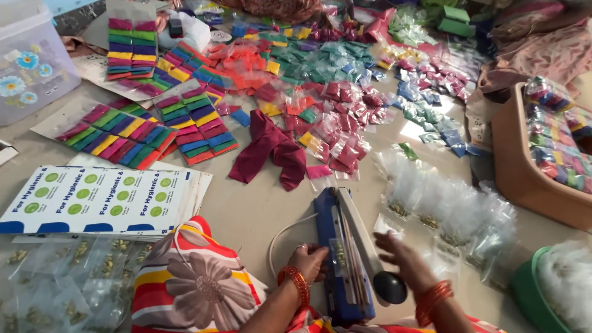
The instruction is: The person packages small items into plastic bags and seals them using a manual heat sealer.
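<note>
Pale stone floor (246, 209), bright sunlit patch (412, 129), translucent flowered storage box (31, 61) at left edge

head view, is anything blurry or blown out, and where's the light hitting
Head view: the right hand is smeared by motion blur above the blue heat sealer, while the left hand is sharper; a bright sunlit patch glares off the floor among the small packets; the clear plastic bags look washed out; the edges bend slightly, wide-angle.

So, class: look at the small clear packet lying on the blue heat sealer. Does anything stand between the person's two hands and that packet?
Nothing visible does. The left hand touches the small clear packet on the blue heat sealer, and the right hand reaches in beside the sealer's raised arm, with open fingers.
</note>
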